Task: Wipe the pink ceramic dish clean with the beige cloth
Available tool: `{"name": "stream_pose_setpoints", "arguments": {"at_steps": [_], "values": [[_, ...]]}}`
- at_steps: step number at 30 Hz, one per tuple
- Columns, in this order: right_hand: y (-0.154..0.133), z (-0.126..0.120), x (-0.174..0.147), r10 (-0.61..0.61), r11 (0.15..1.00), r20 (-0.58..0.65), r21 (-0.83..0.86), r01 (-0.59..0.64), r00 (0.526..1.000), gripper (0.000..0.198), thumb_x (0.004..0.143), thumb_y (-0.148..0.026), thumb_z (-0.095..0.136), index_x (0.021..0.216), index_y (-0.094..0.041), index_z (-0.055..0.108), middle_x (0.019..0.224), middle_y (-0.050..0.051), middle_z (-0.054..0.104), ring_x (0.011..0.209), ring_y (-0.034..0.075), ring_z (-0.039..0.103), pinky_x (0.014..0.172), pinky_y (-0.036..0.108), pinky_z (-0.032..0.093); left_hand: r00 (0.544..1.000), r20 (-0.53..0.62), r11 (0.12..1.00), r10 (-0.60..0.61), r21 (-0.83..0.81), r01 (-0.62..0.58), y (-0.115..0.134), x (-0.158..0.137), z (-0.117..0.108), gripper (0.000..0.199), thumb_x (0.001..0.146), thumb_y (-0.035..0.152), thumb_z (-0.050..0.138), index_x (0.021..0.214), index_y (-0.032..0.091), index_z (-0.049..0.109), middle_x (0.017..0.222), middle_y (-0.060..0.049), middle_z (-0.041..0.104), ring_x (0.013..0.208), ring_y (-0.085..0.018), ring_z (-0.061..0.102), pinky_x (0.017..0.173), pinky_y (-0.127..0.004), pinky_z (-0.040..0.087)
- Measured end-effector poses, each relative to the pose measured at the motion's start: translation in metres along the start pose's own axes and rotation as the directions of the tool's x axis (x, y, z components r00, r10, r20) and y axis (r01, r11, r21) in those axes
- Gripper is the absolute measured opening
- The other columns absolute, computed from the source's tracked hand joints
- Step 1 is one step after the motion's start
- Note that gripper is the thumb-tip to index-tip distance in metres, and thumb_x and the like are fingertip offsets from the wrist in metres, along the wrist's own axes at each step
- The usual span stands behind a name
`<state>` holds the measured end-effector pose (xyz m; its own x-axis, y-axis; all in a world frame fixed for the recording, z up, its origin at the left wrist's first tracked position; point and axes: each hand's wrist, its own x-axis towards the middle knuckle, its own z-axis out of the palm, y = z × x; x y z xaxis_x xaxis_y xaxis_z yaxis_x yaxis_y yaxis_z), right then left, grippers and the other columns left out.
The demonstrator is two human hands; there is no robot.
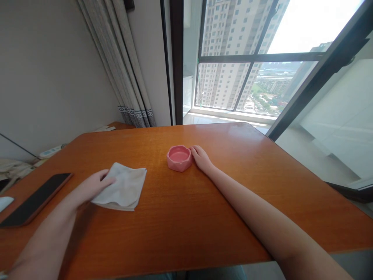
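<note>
A folded white cloth (125,188) is pinched at its left edge by my left hand (97,184), thumb on top and the other fingers partly hidden beneath. The cloth is held just above or on the brown table; I cannot tell which. Near the table's middle sits a small pink faceted bowl (180,159), upright, with a smooth round hollow and nothing seen in it. Against the bowl's right side my right hand (201,158) is closed, its fingertips touching the rim and wall. That forearm stretches across the table's right half.
A dark phone-like slab (36,198) with a reddish edge lies at the left of the wooden table (180,233). Beside it, a white object (5,203) is cut by the frame. Behind are a grey curtain (122,66) and a large window (253,58).
</note>
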<state>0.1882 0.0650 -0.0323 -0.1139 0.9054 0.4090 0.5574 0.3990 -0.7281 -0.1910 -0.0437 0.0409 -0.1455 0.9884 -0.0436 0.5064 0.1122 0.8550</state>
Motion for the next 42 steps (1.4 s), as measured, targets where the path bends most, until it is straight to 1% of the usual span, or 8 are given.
{"name": "stream_pose_setpoints", "arguments": {"at_steps": [7, 11, 15, 18, 21, 24, 28, 42], "values": [[-0.032, -0.014, -0.008, -0.019, 0.974, -0.159, 0.219, 0.054, 0.987, 0.043, 0.088, -0.052, 0.037, 0.089, -0.018, 0.064, 0.097, 0.01, 0.064, 0.098, 0.021, 0.057, 0.092, 0.036, 0.041, 0.977, 0.204, 0.761, 0.066, -0.644, 0.082, 0.096, -0.005, 0.089, 0.038, 0.067, 0.03, 0.066, 0.102, 0.013, 0.062, 0.081, -0.007, 0.07, 0.069, -0.019, 0.066, 0.06, -0.026, 0.054], [-0.079, -0.024, -0.015, 0.07, 0.703, 0.196, 0.686, -0.188, 0.978, 0.066, 0.083, -0.07, 0.024, 0.089, -0.018, 0.065, 0.083, 0.008, 0.068, 0.088, 0.022, 0.062, 0.085, 0.038, 0.047, 0.972, 0.216, 0.654, 0.098, -0.75, 0.1, 0.114, 0.01, 0.13, 0.035, 0.069, 0.033, 0.063, 0.097, 0.012, 0.062, 0.083, -0.01, 0.069, 0.075, -0.023, 0.066, 0.067, -0.033, 0.055], [-0.106, -0.031, -0.018, 0.165, 0.513, 0.336, 0.774, -0.372, 0.927, 0.046, 0.075, -0.056, 0.057, 0.1, -0.018, 0.063, 0.091, 0.008, 0.07, 0.09, 0.022, 0.063, 0.085, 0.037, 0.049, 0.976, 0.072, 0.717, 0.204, -0.69, -0.099, 0.103, 0.023, 0.157, 0.036, 0.066, 0.036, 0.069, 0.094, 0.016, 0.056, 0.089, -0.006, 0.066, 0.083, -0.02, 0.063, 0.075, -0.032, 0.051], [-0.105, -0.042, -0.017, 0.262, 0.698, 0.029, 0.684, -0.21, 0.965, 0.032, 0.075, -0.037, 0.06, 0.1, -0.016, 0.064, 0.095, 0.007, 0.069, 0.094, 0.023, 0.061, 0.086, 0.037, 0.048, 0.951, -0.161, 0.81, 0.264, -0.498, -0.309, 0.082, 0.03, 0.169, 0.03, 0.074, 0.04, 0.062, 0.09, 0.019, 0.05, 0.098, -0.005, 0.061, 0.091, -0.017, 0.06, 0.083, -0.032, 0.047], [-0.101, -0.054, -0.018, -0.01, 0.952, -0.282, 0.29, 0.095, 0.959, 0.028, 0.081, -0.028, 0.051, 0.103, -0.017, 0.065, 0.109, 0.008, 0.063, 0.103, 0.023, 0.057, 0.089, 0.036, 0.045, 0.909, -0.24, 0.891, 0.34, -0.227, -0.393, 0.061, 0.036, 0.178, 0.03, 0.079, 0.039, 0.056, 0.101, 0.019, 0.049, 0.113, -0.009, 0.056, 0.104, -0.02, 0.055, 0.093, -0.037, 0.043], [-0.104, -0.056, -0.02, -0.256, 0.938, 0.057, -0.225, 0.263, 0.965, 0.03, 0.08, -0.02, 0.051, 0.106, -0.019, 0.065, 0.118, 0.009, 0.059, 0.103, 0.023, 0.057, 0.088, 0.034, 0.044, 0.91, -0.156, 0.91, 0.385, -0.102, -0.403, 0.047, 0.041, 0.186, 0.041, 0.083, 0.041, 0.051, 0.116, 0.017, 0.048, 0.125, -0.014, 0.052, 0.115, -0.023, 0.051, 0.101, -0.042, 0.037], [-0.105, -0.039, -0.026, -0.031, 0.8, 0.476, -0.516, 0.308, 0.879, 0.024, 0.082, -0.017, 0.049, 0.1, -0.018, 0.063, 0.104, 0.01, 0.065, 0.085, 0.022, 0.061, 0.072, 0.031, 0.046, 0.913, -0.02, 0.908, 0.408, -0.095, -0.408, 0.04, 0.042, 0.192, 0.041, 0.087, 0.041, 0.044, 0.122, 0.02, 0.05, 0.126, -0.012, 0.057, 0.121, -0.024, 0.049, 0.106, -0.044, 0.031], [-0.082, -0.023, -0.028, -0.186, 0.699, 0.493, -0.541, 0.467, 0.85, 0.016, 0.084, -0.024, 0.052, 0.097, -0.02, 0.061, 0.097, 0.006, 0.064, 0.074, 0.017, 0.058, 0.058, 0.027, 0.04, 0.941, -0.098, 0.888, 0.323, -0.313, -0.337, 0.045, 0.038, 0.197, 0.05, 0.086, 0.042, 0.048, 0.132, 0.024, 0.038, 0.139, -0.01, 0.045, 0.128, -0.022, 0.044, 0.108, -0.041, 0.032]]}}
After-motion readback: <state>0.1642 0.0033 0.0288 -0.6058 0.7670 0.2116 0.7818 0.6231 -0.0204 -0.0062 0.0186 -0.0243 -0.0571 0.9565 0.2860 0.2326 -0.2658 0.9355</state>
